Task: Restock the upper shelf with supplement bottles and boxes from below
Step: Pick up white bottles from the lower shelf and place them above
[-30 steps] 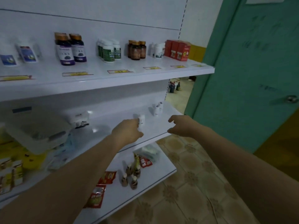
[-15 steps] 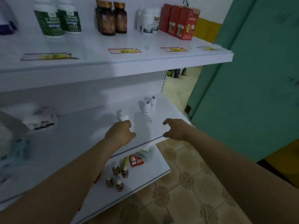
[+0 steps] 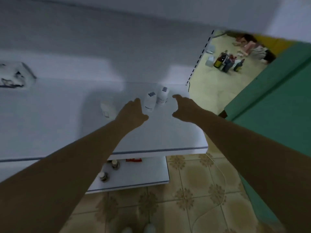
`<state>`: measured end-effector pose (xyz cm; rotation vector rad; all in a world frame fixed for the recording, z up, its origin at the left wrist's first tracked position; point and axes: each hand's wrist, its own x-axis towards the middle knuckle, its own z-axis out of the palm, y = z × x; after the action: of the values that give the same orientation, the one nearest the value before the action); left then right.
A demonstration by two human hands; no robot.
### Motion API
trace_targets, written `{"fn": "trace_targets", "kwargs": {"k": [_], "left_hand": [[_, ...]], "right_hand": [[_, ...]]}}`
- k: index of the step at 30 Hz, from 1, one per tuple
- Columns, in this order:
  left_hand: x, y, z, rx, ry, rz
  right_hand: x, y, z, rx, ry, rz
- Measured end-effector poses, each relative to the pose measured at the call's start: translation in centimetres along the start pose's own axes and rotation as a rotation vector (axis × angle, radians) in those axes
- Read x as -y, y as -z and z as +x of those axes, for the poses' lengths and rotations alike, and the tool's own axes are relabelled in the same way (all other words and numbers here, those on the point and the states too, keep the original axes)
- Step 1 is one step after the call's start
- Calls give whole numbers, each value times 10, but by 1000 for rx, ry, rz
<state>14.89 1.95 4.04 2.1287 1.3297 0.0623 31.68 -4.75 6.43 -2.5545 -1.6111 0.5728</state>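
Two bottles (image 3: pixel 149 103), white and upright, stand close together near the right end of the middle shelf (image 3: pixel 159 132), towards its back. The left hand (image 3: pixel 133 113) is just beside the nearer one. Its fingertips are level with the bottle's side and it holds nothing; whether it touches yet is too blurred to tell. The right hand (image 3: pixel 182 107) is spread in a wide C, forefinger and thumb well apart, empty, just right of the farther bottle.

This looks like the reach before a pick, one bottle for each hand. Next, each hand needs to close round a bottle's body without knocking its neighbour, since the two stand so close. A third bottle (image 3: pixel 106 108), blurred, sits to the left and would be left for later.

The shelf's right end lies just beyond the right hand, so a nudge that way could tip a bottle to the floor. The upper shelf (image 3: pixel 168 17) hangs overhead, so the bottles likely have to come forward past the front lip before rising. A green door (image 3: pixel 277 106) closes in the right side. Below, a lower shelf (image 3: pixel 148 172) carries small brown bottles (image 3: pixel 115 164).
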Motion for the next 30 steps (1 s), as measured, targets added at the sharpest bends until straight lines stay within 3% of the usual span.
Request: {"fn": "trace_targets", "kwargs": {"k": [9, 13, 16, 21, 30], "left_hand": [[-9, -49, 98, -79, 10, -141], [-3, -54, 108, -98, -26, -287], [7, -51, 97, -27, -16, -458], [12, -16, 50, 136, 74, -907], [-19, 62, -57, 157, 93, -1358]], "right_hand": [[-12, -49, 125, -87, 113, 101], [-12, -61, 126, -188, 140, 235], [-13, -57, 106, -109, 162, 315], [-11, -18, 59, 102, 80, 612], [45, 55, -47, 222, 88, 1374]]}}
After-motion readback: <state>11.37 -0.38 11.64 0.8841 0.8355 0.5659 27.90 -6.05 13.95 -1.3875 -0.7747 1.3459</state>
